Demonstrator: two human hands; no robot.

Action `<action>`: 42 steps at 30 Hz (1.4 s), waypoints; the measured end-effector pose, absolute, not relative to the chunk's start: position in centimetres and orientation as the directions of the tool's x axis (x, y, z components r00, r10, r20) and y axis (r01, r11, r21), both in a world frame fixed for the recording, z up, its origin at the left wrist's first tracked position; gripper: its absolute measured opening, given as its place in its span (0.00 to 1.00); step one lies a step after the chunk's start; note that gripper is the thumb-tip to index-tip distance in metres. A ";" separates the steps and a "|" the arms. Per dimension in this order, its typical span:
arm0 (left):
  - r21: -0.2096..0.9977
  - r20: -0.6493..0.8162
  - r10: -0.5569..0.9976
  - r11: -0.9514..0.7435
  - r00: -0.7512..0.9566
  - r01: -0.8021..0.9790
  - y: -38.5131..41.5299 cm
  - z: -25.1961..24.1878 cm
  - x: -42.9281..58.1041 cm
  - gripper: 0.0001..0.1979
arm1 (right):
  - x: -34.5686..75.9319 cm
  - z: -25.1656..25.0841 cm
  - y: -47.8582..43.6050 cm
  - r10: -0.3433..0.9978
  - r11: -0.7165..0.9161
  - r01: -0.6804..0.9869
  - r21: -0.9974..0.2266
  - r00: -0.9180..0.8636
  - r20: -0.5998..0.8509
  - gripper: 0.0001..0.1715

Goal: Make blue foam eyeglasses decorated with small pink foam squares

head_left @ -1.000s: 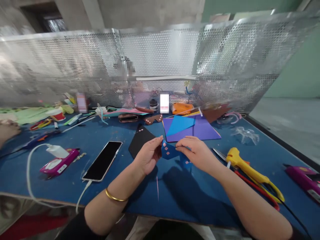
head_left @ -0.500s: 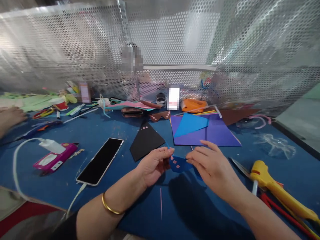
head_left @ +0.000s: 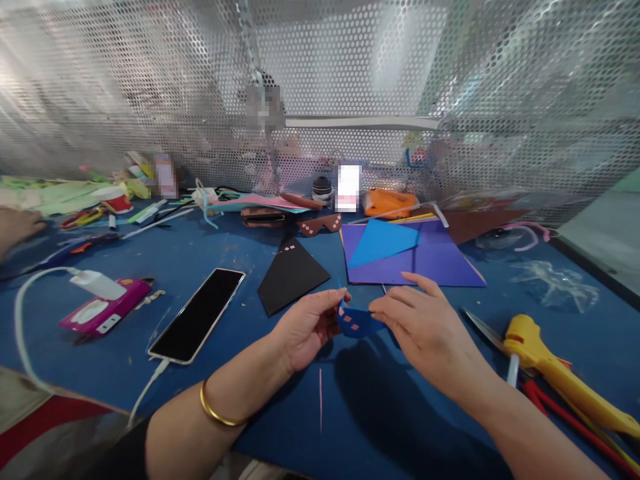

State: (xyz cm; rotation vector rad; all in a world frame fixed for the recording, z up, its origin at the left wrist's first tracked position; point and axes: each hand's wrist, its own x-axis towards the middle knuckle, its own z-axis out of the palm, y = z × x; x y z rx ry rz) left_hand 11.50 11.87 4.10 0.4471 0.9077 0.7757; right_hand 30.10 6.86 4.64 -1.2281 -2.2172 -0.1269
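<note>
Between my two hands, just above the table, is a blue paper cutout (head_left: 357, 325) with small pink squares along its left part, shaped like paper glasses. The thumb and fingers of my left hand (head_left: 313, 327) pinch its left end. My right hand (head_left: 415, 317) has its fingertips closed at the other end, partly covering it. A thin pointed thing (head_left: 384, 289) sticks up behind the right fingers; its kind is unclear. Behind my left hand lies a black paper piece (head_left: 294, 275) with tiny pink squares on it. A narrow pink paper strip (head_left: 321, 400) rests nearer me.
Purple paper sheets (head_left: 440, 257) with a light blue piece (head_left: 383, 241) lie behind my hands. Brown paper glasses (head_left: 320, 225) are further back. On the right are a yellow glue gun (head_left: 545, 363) and scissors (head_left: 483, 330); a phone (head_left: 199, 317) and magenta power strip (head_left: 107, 307) lie left.
The view has shifted slightly. Both hands keep their hold on the blue paper glasses, with the right fingers only slightly moved along the edge.
</note>
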 end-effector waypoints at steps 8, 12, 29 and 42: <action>0.573 -0.567 0.734 0.677 0.373 -0.462 12.1 4.8 11.5 0.10 | 30.3 4.7 6.9 0.755 0.548 0.802 -0.240 -0.350 0.554 0.09; 0.532 -0.567 0.756 0.639 0.327 -0.555 12.6 5.5 11.3 0.13 | 30.8 5.2 7.1 0.822 0.428 0.792 -0.436 -0.141 0.551 0.12; 0.480 -0.457 0.882 0.354 0.115 -0.803 14.8 6.6 9.3 0.07 | 30.9 4.7 8.6 0.979 -0.154 -0.070 -0.986 0.121 -0.161 0.30; 0.529 -0.467 0.831 0.537 0.304 -0.657 14.1 5.9 9.6 0.08 | 30.9 4.2 8.8 0.981 -0.090 -0.469 -0.879 0.113 -0.161 0.15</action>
